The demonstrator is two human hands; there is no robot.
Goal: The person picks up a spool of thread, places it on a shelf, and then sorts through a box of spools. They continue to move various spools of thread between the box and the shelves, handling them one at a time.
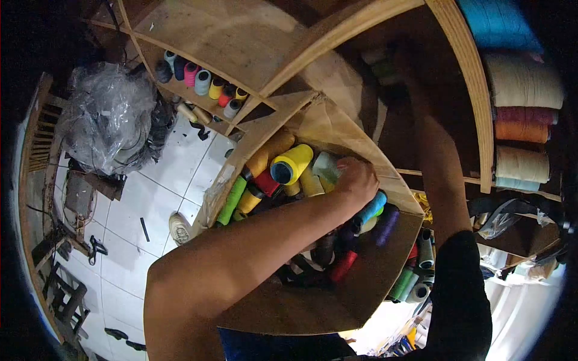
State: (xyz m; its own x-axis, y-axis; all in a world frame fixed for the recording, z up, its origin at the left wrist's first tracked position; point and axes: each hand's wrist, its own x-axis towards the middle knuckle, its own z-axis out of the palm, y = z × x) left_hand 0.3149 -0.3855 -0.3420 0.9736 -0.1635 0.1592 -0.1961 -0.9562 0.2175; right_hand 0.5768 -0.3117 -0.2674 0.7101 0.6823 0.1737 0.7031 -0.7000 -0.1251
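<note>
My left hand reaches into an open cardboard box, its fingers closed around a pale green-white thread spool. Beside it in the box lie a large yellow thread cone, a blue spool, a purple spool, a red spool and a green spool. My right arm extends up into a dark shelf compartment. There my right hand is in deep shadow near some pale spools; its fingers cannot be made out.
Thread cones line a wooden shelf at the upper left. Large thread cones are stacked on the right. A clear plastic bag stands over the white tiled floor. More spools sit right of the box.
</note>
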